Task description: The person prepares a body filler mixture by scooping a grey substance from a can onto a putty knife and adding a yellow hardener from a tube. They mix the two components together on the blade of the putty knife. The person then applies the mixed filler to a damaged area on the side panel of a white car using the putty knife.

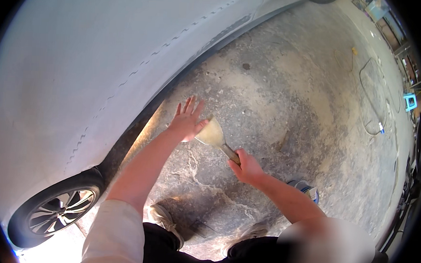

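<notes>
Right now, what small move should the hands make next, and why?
I'd probably ease the left hand clear of the hand tool. That hand is spread open, and its thumb overlaps the edge of the pale head in this view, though contact is hard to confirm. The right hand grips the handle, so it seems able to support the tool alone.

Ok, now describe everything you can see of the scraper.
The scraper has a broad, flared, cream-coloured blade narrowing to a slim brownish handle, perhaps wooden. It is held above the concrete floor, blade toward the picture's upper left, handle slanting down to the right. The right hand grips the handle; the open left hand is at the blade's edge, though whether they touch cannot be told.
</notes>
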Action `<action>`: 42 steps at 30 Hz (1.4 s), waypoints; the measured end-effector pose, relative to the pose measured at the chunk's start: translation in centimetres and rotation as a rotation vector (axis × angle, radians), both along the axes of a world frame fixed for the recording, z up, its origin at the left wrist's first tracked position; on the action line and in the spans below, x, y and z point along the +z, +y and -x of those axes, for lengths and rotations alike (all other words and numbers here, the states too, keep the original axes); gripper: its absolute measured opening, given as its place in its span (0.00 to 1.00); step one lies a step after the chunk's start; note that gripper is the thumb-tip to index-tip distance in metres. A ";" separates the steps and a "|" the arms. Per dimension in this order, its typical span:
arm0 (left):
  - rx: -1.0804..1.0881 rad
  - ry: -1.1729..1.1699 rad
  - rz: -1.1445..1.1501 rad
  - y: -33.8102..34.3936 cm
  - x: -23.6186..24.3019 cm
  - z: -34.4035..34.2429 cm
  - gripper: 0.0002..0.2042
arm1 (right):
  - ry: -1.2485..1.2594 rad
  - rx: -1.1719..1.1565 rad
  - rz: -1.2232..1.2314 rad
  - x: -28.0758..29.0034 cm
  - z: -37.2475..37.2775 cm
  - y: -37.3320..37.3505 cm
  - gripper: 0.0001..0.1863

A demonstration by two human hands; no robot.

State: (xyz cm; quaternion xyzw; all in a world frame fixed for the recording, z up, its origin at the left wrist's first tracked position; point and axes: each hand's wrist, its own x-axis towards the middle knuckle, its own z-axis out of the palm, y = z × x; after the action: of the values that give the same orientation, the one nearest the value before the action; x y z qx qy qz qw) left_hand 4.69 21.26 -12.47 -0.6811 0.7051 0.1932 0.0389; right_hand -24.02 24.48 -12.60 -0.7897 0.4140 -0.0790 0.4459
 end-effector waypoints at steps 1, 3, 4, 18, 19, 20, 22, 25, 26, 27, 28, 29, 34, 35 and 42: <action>0.028 0.034 -0.049 0.2 0.1 -0.9 0.34 | -0.001 0.008 0.010 -0.2 0.2 0.1 0.20; 0.098 0.293 0.065 0.3 -1.1 -1.7 0.28 | 0.006 0.001 0.002 -0.4 0.7 0.1 0.20; 0.187 0.488 0.039 0.1 -0.9 -1.9 0.25 | 0.013 -0.016 -0.020 -0.1 0.8 0.3 0.21; 0.452 1.157 -0.115 -1.9 3.2 1.7 0.12 | 0.017 -0.067 0.011 0.8 1.5 -0.1 0.21; 0.505 1.252 -0.133 -2.0 2.0 0.9 0.12 | -0.002 -0.071 0.012 0.8 1.3 -0.1 0.21; 0.549 1.354 -0.158 -2.4 1.5 0.6 0.11 | -0.014 -0.084 0.015 0.8 1.4 -0.2 0.21; 0.677 1.324 -0.130 -2.3 0.8 -0.4 0.11 | -0.019 -0.181 -0.024 0.8 1.2 -0.3 0.21; 0.664 1.269 -0.102 -1.3 0.5 1.5 0.13 | -0.067 -0.346 0.003 -0.6 1.3 -0.2 0.22; 0.630 1.249 -0.093 -0.5 0.5 2.8 0.15 | -0.091 -0.400 0.025 -0.8 1.0 -0.2 0.22; 0.645 1.414 -0.213 0.2 0.5 4.4 0.16 | -0.110 -0.442 0.018 -1.0 0.8 0.0 0.22; 0.663 1.571 -0.337 1.0 0.7 5.9 0.16 | -0.134 -0.480 0.009 -1.0 0.2 0.0 0.22; 0.681 1.718 -0.470 1.6 0.8 7.2 0.17 | -0.160 -0.519 -0.001 -1.0 -0.2 0.1 0.22; 0.597 1.438 -0.365 1.9 0.6 10.2 0.18 | -0.022 -0.219 -0.084 1.3 -0.6 -0.1 0.22; 0.639 1.429 -0.319 1.6 0.4 9.9 0.18 | 0.019 -0.126 -0.087 1.8 -0.5 -0.5 0.22; 0.581 1.294 -0.252 2.2 -2.9 6.4 0.15 | 0.375 -0.564 0.323 -0.9 10.5 -12.8 0.18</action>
State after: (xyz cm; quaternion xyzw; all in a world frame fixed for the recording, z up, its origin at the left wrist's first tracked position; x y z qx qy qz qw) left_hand -1.69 23.42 -15.41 -0.5803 0.3497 0.6405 -0.3616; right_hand -34.57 11.70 -13.47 -0.7054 0.6719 -0.1171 0.1928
